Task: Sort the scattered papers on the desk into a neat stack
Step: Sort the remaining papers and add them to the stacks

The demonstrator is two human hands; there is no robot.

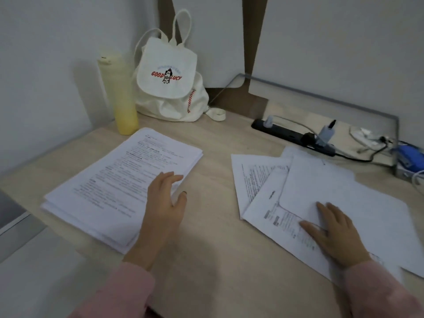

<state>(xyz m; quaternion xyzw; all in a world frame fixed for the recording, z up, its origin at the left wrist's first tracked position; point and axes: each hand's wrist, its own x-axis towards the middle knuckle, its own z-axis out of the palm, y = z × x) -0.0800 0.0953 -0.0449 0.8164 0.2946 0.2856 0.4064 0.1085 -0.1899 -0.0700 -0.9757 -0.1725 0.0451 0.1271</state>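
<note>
The desk [218, 138] carries two groups of paper. A gathered stack [121, 177] lies at centre left of the frame, its edges roughly but not fully squared; loose sheets [321, 193] are fanned at centre right, overlapping at different angles.

The step in hand is judged to be the transfer of the loose sheets onto the stack. It is best done as follows:

- The stack is to be held flat so that it is not shifted.
- The fanned sheets are to be drawn together first, edges aligned, then lifted as one group — single sheets slide and crease easily.
- The group is to be laid on top and the edges tapped square.

The left hand [164, 203] is placed on the lower right corner of the stack, partly over the bare desk. Its fingers [171, 177] are extended and slightly spread, flat on the top page; nothing is gripped.

The right hand [332, 232] is pressed palm-down on the loose sheets at lower right. Its fingers [323, 208] are open and splayed — the thumb rests on a printed page, the others on a blank upper sheet. No paper is pinched.
</note>
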